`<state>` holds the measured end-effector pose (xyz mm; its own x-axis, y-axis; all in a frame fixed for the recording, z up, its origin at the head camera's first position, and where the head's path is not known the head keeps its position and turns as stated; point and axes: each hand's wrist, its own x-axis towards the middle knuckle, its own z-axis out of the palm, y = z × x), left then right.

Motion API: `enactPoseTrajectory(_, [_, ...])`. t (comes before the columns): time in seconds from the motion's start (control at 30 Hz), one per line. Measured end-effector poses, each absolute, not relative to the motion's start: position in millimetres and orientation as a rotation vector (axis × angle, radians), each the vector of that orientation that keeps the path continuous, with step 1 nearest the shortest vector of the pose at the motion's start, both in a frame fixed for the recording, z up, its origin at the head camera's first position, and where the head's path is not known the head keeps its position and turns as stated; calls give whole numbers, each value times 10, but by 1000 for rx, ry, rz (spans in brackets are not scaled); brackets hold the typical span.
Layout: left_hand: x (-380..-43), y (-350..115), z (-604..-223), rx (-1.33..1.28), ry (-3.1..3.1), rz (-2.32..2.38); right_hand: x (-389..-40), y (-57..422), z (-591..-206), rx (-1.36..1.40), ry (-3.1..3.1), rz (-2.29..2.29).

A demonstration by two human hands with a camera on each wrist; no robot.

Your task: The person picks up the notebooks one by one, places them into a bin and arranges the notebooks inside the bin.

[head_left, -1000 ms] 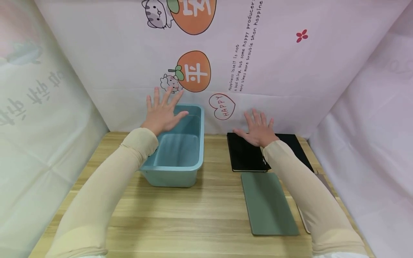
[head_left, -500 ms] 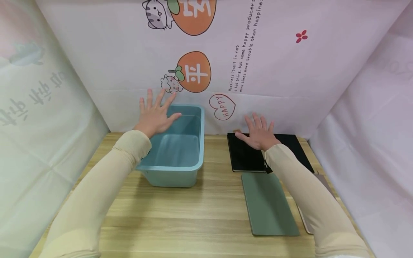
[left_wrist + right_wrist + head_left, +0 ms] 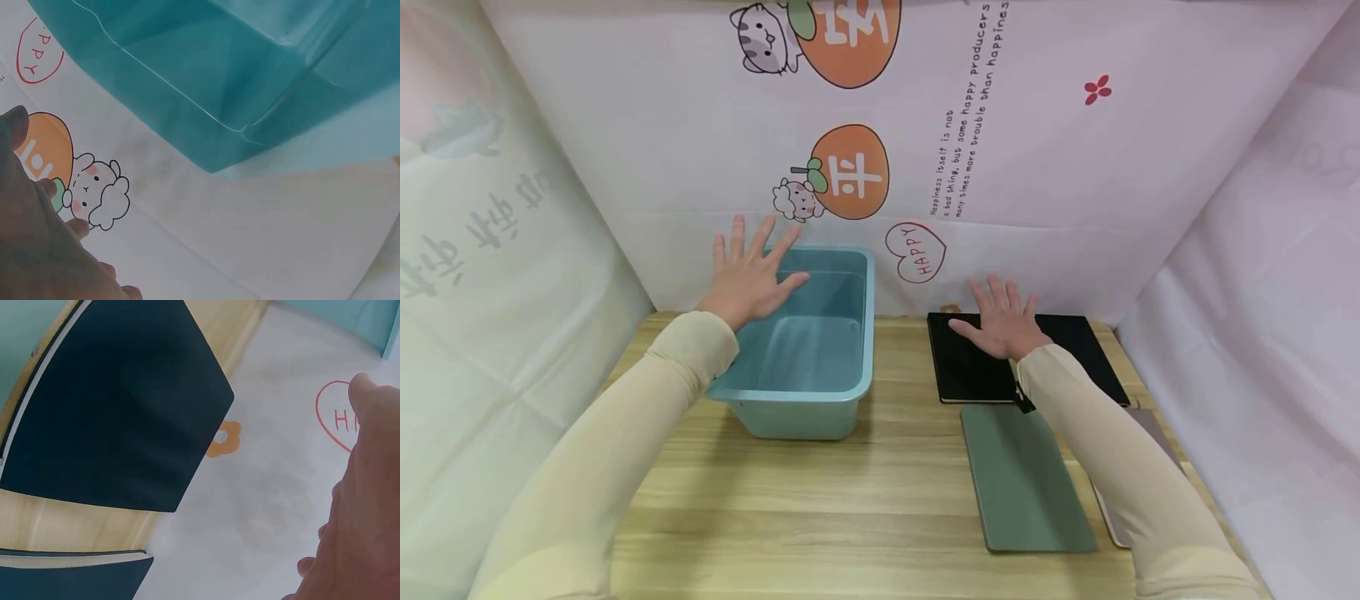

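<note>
Head view: the left hand (image 3: 745, 283) is spread wide near the blue tub (image 3: 867, 333), and the right hand (image 3: 1004, 325) is spread wide near a black book (image 3: 968, 371). Both things sit on the desk (image 3: 820, 517).

Passage over the table (image 3: 901, 367) between blue bin (image 3: 797, 419) and black notebook (image 3: 968, 371), white backdrop (image 3: 1037, 150) behind

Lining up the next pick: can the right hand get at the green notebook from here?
Probably yes: the right hand is spread and holds nothing, and nothing visible lies on the green notebook. It would likely need to draw back first, as its sleeve hides the notebook's far right corner.
</note>
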<state>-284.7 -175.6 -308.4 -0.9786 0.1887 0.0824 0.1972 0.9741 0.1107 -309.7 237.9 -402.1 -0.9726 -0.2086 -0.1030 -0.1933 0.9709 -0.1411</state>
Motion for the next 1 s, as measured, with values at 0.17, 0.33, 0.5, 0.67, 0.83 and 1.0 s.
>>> enactPoseTrajectory(0.17, [-2816, -1800, -3075, -303, -3064, -149, -3075, 2398, -4035, -298, 2988, -183])
enactPoseTrajectory(0.33, [-2802, -1849, -3063, -286, -3092, -137, -3066, 2442, -4036, -283, 2976, -225])
enactPoseTrajectory(0.5, [-2795, -1895, -3050, -276, -3110, -157, -3091, 2500, -4091, -272, 2964, -260])
enactPoseTrajectory(0.67, [-2800, -1941, -3052, -274, -3123, -158, -3073, 2518, -4137, -274, 2949, -288])
enactPoseTrajectory(0.83, [-2791, -1995, -3074, -285, -3149, -176, -3038, 2507, -4151, -276, 2951, -250])
enactPoseTrajectory(1.0, [-2763, -2066, -3101, -312, -3168, -206, -3016, 2513, -4160, -282, 2950, -209])
